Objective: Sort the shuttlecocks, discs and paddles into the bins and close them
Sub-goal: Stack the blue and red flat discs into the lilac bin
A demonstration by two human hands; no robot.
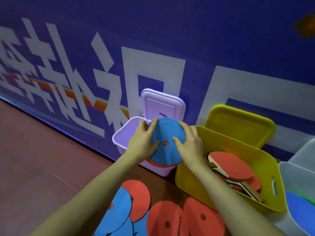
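Observation:
A blue disc (pixel 166 133) with a small centre hole lies bent over the top of the lilac bin (pixel 121 138), with a red disc (pixel 158 165) showing under its near edge. My left hand (pixel 143 142) holds the blue disc's left edge and my right hand (pixel 190 143) holds its right edge, fingers spread over the top. The bin's lilac lid (pixel 163 104) leans upright against the wall behind it. To the right, the yellow bin (pixel 189 178) holds several red paddles (pixel 233 167).
A pile of red discs (pixel 170 218) and blue discs (pixel 117 210) lies on the floor in front of me. The yellow lid (pixel 238 125) leans behind the yellow bin. A translucent bin (pixel 298 176) with a blue disc (pixel 296 206) inside stands at far right. A blue banner wall (pixel 187 31) runs behind.

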